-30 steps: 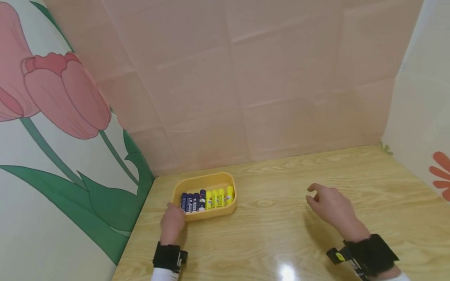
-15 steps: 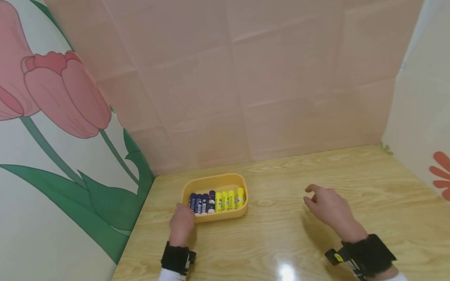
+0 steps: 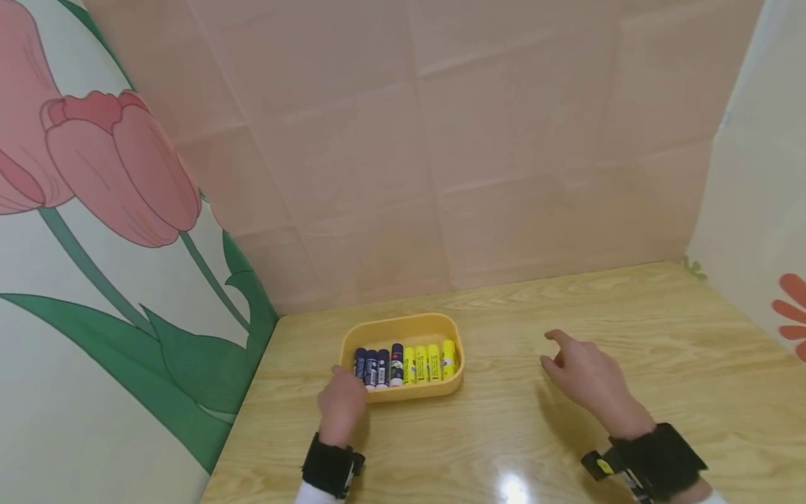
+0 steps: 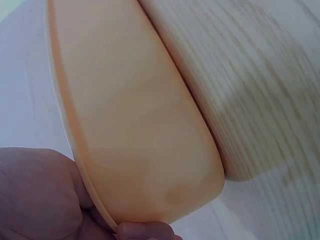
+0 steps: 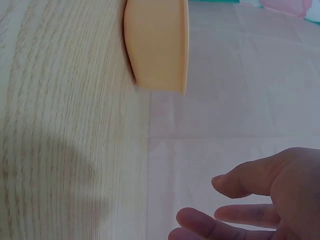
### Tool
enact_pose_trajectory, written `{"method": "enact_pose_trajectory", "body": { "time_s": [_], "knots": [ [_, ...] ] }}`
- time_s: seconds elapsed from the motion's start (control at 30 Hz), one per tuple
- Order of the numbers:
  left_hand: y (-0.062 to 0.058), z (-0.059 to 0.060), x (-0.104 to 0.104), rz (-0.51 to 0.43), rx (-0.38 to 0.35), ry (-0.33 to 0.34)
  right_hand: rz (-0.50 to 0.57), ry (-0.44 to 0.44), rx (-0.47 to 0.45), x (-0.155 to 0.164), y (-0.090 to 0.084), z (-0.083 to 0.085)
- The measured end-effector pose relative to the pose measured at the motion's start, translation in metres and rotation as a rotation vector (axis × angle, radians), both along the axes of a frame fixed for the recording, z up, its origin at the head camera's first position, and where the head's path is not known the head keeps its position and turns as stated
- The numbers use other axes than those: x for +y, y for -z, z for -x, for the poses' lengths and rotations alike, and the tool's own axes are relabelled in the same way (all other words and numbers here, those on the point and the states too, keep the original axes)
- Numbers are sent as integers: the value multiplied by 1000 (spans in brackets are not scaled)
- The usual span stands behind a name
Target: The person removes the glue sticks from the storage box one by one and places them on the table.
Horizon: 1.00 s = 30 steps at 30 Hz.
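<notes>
A shallow orange-yellow plastic tray point(image 3: 418, 394) stands on the wooden table in the head view. In it lies a row of several dark blue sticks point(image 3: 382, 367) on the left and several yellow sticks point(image 3: 434, 362) on the right, capped like glue sticks. My left hand point(image 3: 343, 400) pinches the tray's near left corner; in the left wrist view the thumb and fingers point(image 4: 147, 230) sit either side of its rim. Well to the tray's right, my right hand point(image 3: 592, 378) hovers above the table with fingers loosely bent and holds nothing.
The wood-grain table point(image 3: 491, 427) runs back to a wall covered in pink sheeting point(image 3: 441, 154). A tulip-painted panel point(image 3: 119, 168) borders the left side, and a pale panel point(image 3: 762, 175) borders the right. Both wrists wear black straps with small cameras.
My left hand has slid the tray to the right along the table, sticks inside. My right hand has stayed almost in place.
</notes>
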<state>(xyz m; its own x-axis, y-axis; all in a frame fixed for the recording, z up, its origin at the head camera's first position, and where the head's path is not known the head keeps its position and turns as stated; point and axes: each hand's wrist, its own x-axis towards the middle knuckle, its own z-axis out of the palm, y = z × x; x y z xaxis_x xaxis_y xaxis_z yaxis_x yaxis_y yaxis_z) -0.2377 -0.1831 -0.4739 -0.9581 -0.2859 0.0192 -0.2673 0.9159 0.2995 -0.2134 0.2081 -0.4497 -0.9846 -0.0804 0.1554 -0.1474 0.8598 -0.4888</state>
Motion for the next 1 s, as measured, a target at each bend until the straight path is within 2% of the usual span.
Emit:
{"method": "enact_pose_trajectory", "body": {
  "time_s": [0.47,0.67,1.0],
  "knots": [
    [-5,-9,28,70,-38,23,16,-7,-38,-7,0,-2],
    [-4,-13,37,65,-42,27,15,-27,-57,-13,4,0],
    [-1,-17,44,47,-33,10,3,-34,-38,-26,12,0]
  ]
}}
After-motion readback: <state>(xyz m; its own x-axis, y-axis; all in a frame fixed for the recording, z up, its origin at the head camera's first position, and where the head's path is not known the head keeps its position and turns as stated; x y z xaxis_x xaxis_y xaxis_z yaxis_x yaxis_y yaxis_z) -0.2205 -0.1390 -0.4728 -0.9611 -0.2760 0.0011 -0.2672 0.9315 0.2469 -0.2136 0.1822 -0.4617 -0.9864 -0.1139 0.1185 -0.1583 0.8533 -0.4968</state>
